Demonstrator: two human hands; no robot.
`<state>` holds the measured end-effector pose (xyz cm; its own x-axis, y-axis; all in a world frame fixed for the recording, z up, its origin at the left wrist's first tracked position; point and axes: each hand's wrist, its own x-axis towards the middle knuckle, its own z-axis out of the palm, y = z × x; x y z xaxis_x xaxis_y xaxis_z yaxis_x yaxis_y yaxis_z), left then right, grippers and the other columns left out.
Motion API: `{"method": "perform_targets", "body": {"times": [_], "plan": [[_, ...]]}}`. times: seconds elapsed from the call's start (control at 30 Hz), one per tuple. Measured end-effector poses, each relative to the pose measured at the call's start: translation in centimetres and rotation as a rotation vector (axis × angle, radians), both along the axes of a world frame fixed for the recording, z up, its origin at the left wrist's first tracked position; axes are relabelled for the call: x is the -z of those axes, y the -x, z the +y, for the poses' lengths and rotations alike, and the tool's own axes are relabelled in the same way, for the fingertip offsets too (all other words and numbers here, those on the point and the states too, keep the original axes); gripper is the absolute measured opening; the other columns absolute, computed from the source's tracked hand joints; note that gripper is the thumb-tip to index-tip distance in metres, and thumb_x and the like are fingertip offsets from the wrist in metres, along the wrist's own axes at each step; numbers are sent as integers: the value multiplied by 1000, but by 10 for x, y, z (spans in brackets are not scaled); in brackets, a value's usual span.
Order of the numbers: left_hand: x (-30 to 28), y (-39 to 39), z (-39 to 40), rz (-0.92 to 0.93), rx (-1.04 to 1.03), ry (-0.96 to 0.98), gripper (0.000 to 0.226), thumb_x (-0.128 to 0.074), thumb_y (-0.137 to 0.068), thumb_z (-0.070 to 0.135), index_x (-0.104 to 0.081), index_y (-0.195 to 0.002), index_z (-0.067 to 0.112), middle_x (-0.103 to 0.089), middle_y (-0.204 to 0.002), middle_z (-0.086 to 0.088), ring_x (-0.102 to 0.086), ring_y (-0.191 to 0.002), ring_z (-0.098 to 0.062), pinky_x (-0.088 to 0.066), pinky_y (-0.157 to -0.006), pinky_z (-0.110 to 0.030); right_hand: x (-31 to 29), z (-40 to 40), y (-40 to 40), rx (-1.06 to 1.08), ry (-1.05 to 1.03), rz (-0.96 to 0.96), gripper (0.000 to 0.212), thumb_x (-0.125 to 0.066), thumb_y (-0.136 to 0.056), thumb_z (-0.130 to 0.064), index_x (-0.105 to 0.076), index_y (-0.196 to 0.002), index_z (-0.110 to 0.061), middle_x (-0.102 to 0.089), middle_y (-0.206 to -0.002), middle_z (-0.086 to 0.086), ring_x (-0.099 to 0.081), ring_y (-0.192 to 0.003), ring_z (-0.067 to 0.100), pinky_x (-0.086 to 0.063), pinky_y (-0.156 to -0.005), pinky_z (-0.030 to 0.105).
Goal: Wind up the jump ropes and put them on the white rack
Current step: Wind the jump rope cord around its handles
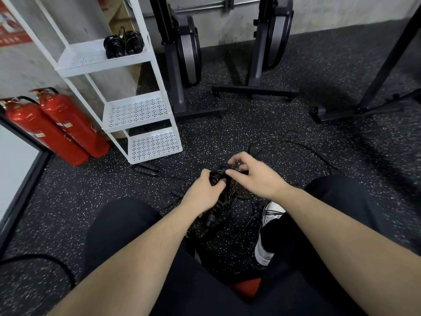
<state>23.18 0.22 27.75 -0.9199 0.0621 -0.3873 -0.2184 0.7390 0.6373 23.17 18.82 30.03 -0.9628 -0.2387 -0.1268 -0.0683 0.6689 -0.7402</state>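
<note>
Both hands (201, 190) (252, 175) grip jump rope bundle (217, 179) | two coils (123, 44) on white rack (91, 58)

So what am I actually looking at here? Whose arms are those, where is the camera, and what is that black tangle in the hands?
There is no machine here, only a person. The single picture comes from a wide-angle camera worn on the head, looking forward and down, so the arms reaching in from below are the wearer's own.

The left hand grips a black jump rope by its handles, with thin cord wound round them. The right hand pinches the cord at the top of that bundle.

More loose cord trails over the speckled floor, and another pair of rope handles lies near the white rack. Two wound ropes already sit on the rack's top shelf. Two red fire extinguishers stand to its left, and dark exercise machines stand behind.
</note>
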Motion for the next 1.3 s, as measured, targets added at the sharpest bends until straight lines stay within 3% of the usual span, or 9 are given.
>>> {"method": "perform_targets", "body": {"times": [0.13,0.2,0.33,0.5,0.67,0.8,1.0,1.13,1.3], "plan": [[1,1,-3,8,-121,-104,40,-52,-99,54,-47,-126,25,-67,-105,3,-66,-96,-20,-54,-92,-42,-1,3,-1,65,-6,-102,44,-45,-100,-60,-69,-87,-27,-46,-46,-14,-40,-42,2,-37,-55,29],[1,0,-2,4,-156,-157,39,-52,-100,52,-48,-129,25,-64,-102,7,-63,-95,-15,-52,-88,-38,-2,3,-2,48,28,-119,46,-45,-102,-56,-71,-84,-22,-40,-41,-13,-37,-39,3,-34,-53,28],[-1,2,0,-31,-260,-260,43,-52,-102,48,-49,-135,20,-63,-105,3,-61,-95,-15,-46,-76,-33,-4,-2,-5,-80,74,-94,36,-47,-104,-46,-72,-88,-26,-41,-47,-14,-37,-44,4,-35,-56,28],[-2,2,-1,-200,-350,-421,44,-59,-98,54,-50,-129,24,-68,-108,-5,-68,-96,-25,-63,-80,-44,-9,-5,-8,-169,46,-56,31,-48,-104,-42,-70,-87,-29,-43,-46,-13,-36,-46,7,-36,-54,30],[-10,5,-4,-340,-337,-619,55,-85,-83,30,-53,-126,20,-72,-107,-11,-72,-84,-27,-63,-70,-45,-8,3,-5,-141,66,-60,31,-52,-104,-41,-69,-82,-27,-45,-53,-11,-37,-49,6,-35,-55,27],[-19,5,-6,-385,-309,-769,57,-83,-85,18,-49,-131,17,-73,-111,-21,-74,-81,-34,-60,-71,-46,-11,9,-4,-122,98,-98,31,-53,-104,-39,-65,-81,-21,-48,-54,-15,-40,-49,2,-33,-52,18],[-35,1,-7,-405,-325,-840,88,-67,-71,68,-42,-146,28,-78,-95,-13,-76,-77,-33,-59,-60,-39,-15,15,-4,-27,183,-172,43,-61,-97,-49,-63,-76,-12,-48,-64,0,-39,-53,14,-33,-44,15],[-37,3,-9,-361,-340,-849,62,-58,-93,64,-52,-139,22,-76,-90,-12,-74,-76,-33,-59,-61,-39,-13,13,-6,14,203,-148,47,-62,-93,-57,-60,-67,-18,-46,-59,-2,-36,-52,14,-33,-47,18],[-44,7,-22,-350,-432,-954,58,-49,-100,59,-69,-117,8,-74,-100,-15,-71,-71,-26,-60,-72,-39,-14,21,-6,31,219,-122,37,-57,-96,-55,-70,-81,-24,-49,-65,-1,-38,-58,16,-34,-56,28]]}}
